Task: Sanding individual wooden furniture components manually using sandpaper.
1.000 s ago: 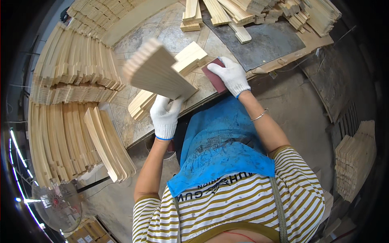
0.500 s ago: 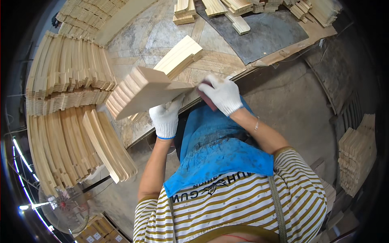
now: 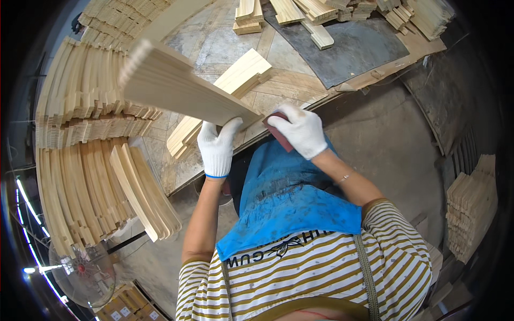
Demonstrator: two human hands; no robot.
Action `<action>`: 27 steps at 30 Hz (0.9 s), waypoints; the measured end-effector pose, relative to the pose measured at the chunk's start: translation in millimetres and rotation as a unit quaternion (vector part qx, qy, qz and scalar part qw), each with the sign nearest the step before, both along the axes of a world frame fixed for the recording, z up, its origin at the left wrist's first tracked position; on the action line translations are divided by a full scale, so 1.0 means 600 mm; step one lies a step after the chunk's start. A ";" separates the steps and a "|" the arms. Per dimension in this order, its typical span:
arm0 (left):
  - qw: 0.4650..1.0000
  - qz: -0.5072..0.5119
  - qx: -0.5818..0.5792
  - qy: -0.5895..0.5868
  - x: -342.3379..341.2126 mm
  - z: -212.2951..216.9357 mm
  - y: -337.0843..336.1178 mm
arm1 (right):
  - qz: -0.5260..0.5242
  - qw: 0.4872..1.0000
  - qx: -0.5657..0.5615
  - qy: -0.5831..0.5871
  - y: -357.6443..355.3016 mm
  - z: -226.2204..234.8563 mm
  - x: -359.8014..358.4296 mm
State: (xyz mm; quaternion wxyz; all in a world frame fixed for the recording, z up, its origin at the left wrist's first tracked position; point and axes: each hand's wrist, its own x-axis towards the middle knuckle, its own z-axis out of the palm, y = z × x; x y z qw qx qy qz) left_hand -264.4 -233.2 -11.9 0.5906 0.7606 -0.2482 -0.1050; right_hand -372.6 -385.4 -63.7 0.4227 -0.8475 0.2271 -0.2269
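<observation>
- Bundle of pale wooden slats: long, flat, light-coloured strips stacked face to face, smooth broad face up, held raised above the workbench and tilted, far end toward 10 o'clock, near end at centre frame.
- Left hand, white knit glove with blue cuff: closed on the near end of the bundle, thumb up against its lower edge.
- Right hand, same glove: clamped on a dark reddish sanding block, pressed against the bundle's near end at about 3 o'clock of the left hand.
- Blue apron, dust-marked, below both hands; striped shirt at 6 o'clock.
- Workbench: worn sheet top with pale patches and a dark grey mat at 1 o'clock.
- Second slat bundle lying flat on the bench under the raised one; short offcuts at 12 o'clock.
- Curved wooden strips stacked in rows from 8 to 11 o'clock.
- Further stack of strips at 3 o'clock, on the concrete floor.
- Fan at 7 o'clock.
</observation>
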 end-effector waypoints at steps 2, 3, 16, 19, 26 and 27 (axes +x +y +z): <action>0.998 -0.015 -0.042 0.046 0.010 0.011 0.000 | 0.009 0.982 0.167 -0.086 -0.023 0.015 0.002; 0.998 -0.014 -0.045 0.044 0.013 0.016 -0.002 | 0.008 0.954 0.280 -0.104 -0.037 0.029 0.007; 0.929 -0.168 -0.040 0.328 -0.040 0.032 0.033 | -0.004 0.830 -0.456 -0.321 -0.179 0.122 0.159; 0.896 -0.193 -0.054 0.396 -0.037 0.017 0.052 | 0.002 0.901 -0.280 -0.332 -0.179 0.096 0.156; 0.849 -0.146 -0.121 0.492 -0.049 0.026 0.035 | 0.249 0.930 0.018 -0.269 0.024 0.082 0.019; 0.851 -0.105 -0.085 0.507 -0.054 0.044 0.027 | 0.246 0.930 0.011 -0.273 0.036 0.084 0.012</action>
